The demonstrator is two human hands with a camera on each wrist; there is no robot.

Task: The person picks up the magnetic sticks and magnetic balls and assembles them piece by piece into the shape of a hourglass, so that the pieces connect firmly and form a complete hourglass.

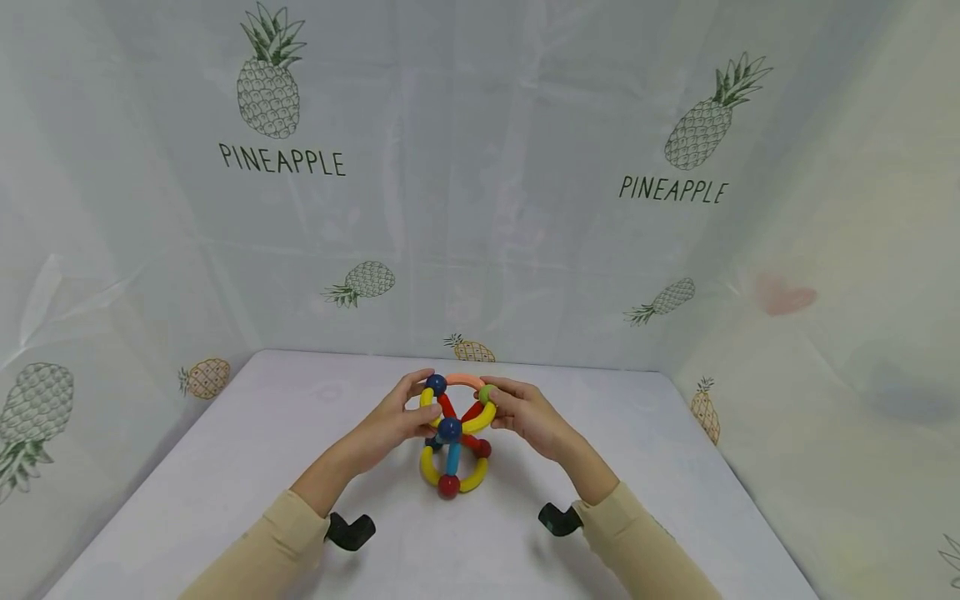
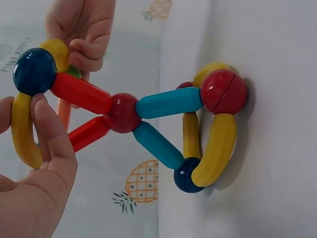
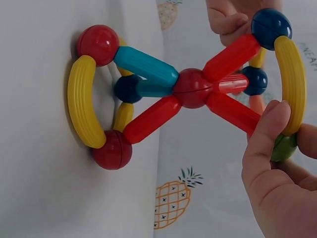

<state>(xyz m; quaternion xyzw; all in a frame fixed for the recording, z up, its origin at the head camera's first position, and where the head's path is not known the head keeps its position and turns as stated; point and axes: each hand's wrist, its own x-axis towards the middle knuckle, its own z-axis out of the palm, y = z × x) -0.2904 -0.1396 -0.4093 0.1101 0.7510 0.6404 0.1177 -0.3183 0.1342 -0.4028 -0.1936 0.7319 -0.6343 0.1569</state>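
Between the hands stands a toy structure of magnetic balls and rods, shaped like an hourglass. Its lower ring of yellow curved rods [image 2: 221, 148] and balls rests on the table. Straight red and light-blue rods meet at a red middle ball [image 3: 193, 88]. The upper ring has yellow curved rods, an orange curved rod [image 1: 465, 380], dark blue balls [image 1: 450, 430] and a green ball [image 3: 284, 148]. My left hand [image 1: 390, 423] pinches a yellow curved rod [image 2: 21, 129] on the ring's left. My right hand [image 1: 534, 417] pinches the ring at the green ball, on the right.
A white-covered table [image 1: 405, 542] lies under the structure. Pale curtains [image 1: 480, 208] printed with pineapples surround the back and sides. Black angled pieces [image 1: 350, 532] stick out by both sleeves.
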